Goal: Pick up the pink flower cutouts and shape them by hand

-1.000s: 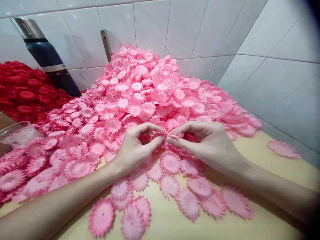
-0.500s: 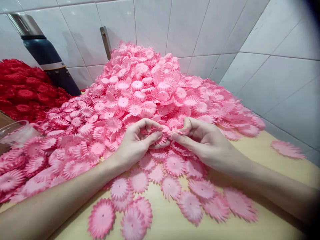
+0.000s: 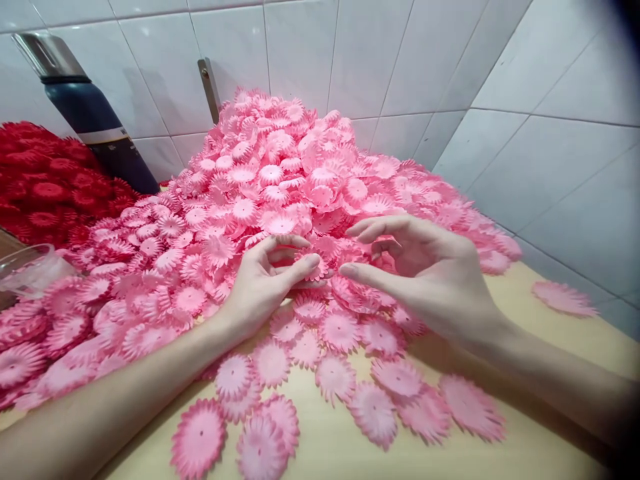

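A large heap of pink scalloped discs, each with a small centre hole, rises behind my hands. My left hand pinches a small pink disc between thumb and fingers at the heap's front. To its right, my right hand has its thumb and fingers spread apart, with nothing between them that I can make out. Loose pink discs lie on the pale tabletop in front of both hands.
A dark blue bottle with a metal cap leans at the back left by a red heap. A clear plastic container sits at the left edge. White tiled walls stand behind and right.
My right hand has let go of the pink piece it pinched and opened, its fingers lifting up and away from the left hand. The left hand keeps its pinch.
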Tool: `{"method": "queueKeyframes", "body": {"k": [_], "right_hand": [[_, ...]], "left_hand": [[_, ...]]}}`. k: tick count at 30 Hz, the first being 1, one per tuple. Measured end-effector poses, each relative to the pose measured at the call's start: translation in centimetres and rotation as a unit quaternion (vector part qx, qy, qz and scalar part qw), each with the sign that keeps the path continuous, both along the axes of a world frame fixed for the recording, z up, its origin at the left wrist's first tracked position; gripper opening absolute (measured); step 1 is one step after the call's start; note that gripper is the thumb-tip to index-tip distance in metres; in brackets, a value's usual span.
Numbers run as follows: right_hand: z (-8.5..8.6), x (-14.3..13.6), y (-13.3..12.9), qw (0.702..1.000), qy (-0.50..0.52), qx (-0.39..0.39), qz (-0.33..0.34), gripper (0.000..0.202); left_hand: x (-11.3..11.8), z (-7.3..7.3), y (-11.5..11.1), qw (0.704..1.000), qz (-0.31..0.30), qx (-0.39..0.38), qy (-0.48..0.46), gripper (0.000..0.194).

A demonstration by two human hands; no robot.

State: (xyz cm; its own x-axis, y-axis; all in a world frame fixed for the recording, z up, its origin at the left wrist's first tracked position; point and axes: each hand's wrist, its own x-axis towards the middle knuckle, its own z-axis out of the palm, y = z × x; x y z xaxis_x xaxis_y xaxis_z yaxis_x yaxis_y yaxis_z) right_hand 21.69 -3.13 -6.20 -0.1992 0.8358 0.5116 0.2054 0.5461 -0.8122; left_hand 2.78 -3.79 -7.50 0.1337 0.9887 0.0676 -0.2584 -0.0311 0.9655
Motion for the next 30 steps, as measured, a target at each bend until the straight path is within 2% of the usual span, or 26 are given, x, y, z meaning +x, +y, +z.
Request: {"method": "queueKeyframes", "body": {"k": [4, 7, 10, 14, 17, 22, 30], "right_hand": [[-0.15, -0.04, -0.33, 0.988, -0.088, 0.119, 0.037, 0.024], [-0.3, -0.09, -0.36, 0.984, -0.106, 0.135, 0.051, 0.022], [-0.4, -0.16, -0.4, 0.992, -0.08, 0.089, 0.03, 0.015], [-0.36, -0.27, -0.49, 0.999, -0.043, -0.001, 0.015, 0.012], [-0.22, -0.39, -0.48, 0.998, -0.019, -0.039, 0.035, 0.013], [0.3, -0.44, -0.46, 0.992, 0.029, -0.1, 0.073, 0.013], [0.35, -0.06, -0.42, 0.987, 0.056, -0.123, 0.083, 0.016]], "left_hand": [[-0.25, 0.32, -0.24, 0.999, -0.042, -0.003, -0.009, 0.021], [-0.42, 0.55, -0.53, 0.996, -0.081, -0.016, -0.039, 0.025], [-0.37, 0.65, -0.69, 0.995, -0.078, -0.015, -0.054, 0.027], [-0.2, 0.49, -0.66, 0.998, -0.056, 0.035, 0.0, 0.026], [-0.18, 0.26, -0.61, 0.994, -0.051, 0.082, 0.048, 0.028], [-0.22, 0.08, -0.55, 0.989, -0.052, 0.117, 0.076, 0.027], [-0.39, -0.11, -0.3, 0.976, -0.069, 0.177, 0.107, 0.029]]}}
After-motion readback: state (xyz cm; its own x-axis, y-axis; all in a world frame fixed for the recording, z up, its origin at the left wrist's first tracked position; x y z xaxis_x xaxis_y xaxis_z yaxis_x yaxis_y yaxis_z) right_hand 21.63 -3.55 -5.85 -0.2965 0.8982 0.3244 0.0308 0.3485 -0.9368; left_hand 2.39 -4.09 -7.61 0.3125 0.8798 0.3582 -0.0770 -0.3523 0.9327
